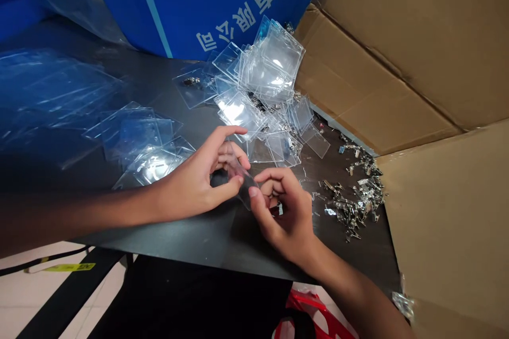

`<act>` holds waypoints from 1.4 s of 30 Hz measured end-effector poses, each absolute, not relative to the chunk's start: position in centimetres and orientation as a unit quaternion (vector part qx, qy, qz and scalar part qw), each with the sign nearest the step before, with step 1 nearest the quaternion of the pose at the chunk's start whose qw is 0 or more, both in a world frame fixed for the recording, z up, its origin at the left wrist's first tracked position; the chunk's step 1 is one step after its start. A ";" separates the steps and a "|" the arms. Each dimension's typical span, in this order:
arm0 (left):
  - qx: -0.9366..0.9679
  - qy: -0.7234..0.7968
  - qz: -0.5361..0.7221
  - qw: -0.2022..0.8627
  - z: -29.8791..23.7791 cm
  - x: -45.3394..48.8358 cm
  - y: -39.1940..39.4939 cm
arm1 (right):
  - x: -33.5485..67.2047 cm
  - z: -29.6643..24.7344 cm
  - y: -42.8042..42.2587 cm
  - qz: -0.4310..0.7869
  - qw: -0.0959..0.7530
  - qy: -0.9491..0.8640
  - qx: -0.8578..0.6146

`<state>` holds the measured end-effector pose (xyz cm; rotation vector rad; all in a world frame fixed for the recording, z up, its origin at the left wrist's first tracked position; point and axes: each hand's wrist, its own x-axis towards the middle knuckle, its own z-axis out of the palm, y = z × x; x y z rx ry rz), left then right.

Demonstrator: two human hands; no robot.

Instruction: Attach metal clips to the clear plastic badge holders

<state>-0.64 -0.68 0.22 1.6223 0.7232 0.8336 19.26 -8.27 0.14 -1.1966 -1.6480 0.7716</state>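
A clear plastic badge holder (247,193) is held tilted above the dark table, between both hands. My left hand (209,175) grips its upper side, the thumb in front and the fingers behind. At the holder's lower right end, the thumb and forefinger of my right hand (285,212) are pinched together on its edge. A small shiny metal piece shows under the curled fingers of that hand; most of it is hidden. Just beyond the hands lies a heap of clear badge holders (274,63), some with metal clips attached.
Loose metal clips (358,201) are piled at the right, beside cardboard (441,212). More clear holders (137,132) and a stack of bluish plastic sleeves (51,90) lie left on the table (170,238). A blue printed panel (199,0) stands behind. Below is a red plastic item (314,307).
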 end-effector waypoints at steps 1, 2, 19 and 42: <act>0.689 0.304 0.343 0.562 0.2 -0.6 -0.7 | 19.2 0.1 -8.3 0.319 0.468 -0.663 -0.490; 0.690 0.301 0.332 0.568 0.2 -0.6 -0.7 | 19.2 0.1 -8.4 0.328 0.469 -0.656 -0.492; 0.596 0.318 0.301 0.673 0.5 -1.3 0.8 | 21.3 0.9 -7.0 0.389 0.464 -0.622 -0.497; 0.693 0.330 0.330 0.550 0.4 -1.2 -0.1 | 20.8 0.2 -6.6 0.442 0.587 -0.461 -0.498</act>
